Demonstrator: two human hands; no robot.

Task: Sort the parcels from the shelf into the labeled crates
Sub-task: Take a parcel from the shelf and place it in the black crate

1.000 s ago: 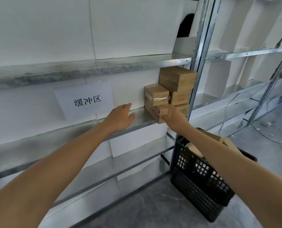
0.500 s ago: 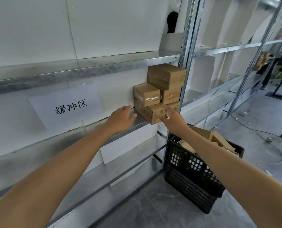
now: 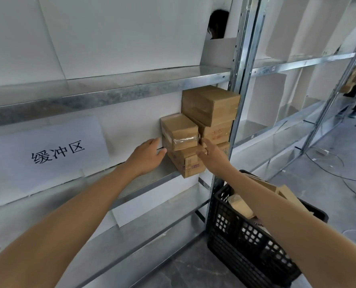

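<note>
Parcels (image 3: 214, 134) sat stacked at the 3 o'clock end of the shelf (image 3: 152, 185), against the upright. Your left hand (image 3: 146, 157) lay released, fingers straight, thumb tip just beside the taped box (image 3: 179, 132) at its 8 o'clock corner. Your right hand (image 3: 211, 156) reached in at its 4 o'clock corner, fingers extended and not clenched; whether they touched the cardboard, I could not tell.

The bottom box (image 3: 186, 163) overhung the shelf lip, and the taped box rested on it. Had you dragged the taped one instead of lifting it, the bottom box would likely have slid off toward the crate (image 3: 245, 242) at 5 o'clock. The top box (image 3: 211, 104) sat askew on its neighbour, so a knock from your right wrist could have tipped it.

Counted: four parcels plainly on the shelf, perhaps a fifth behind your right hand; one crate, with at least three parcels inside; one sign (image 3: 56, 152) at 9 o'clock.
</note>
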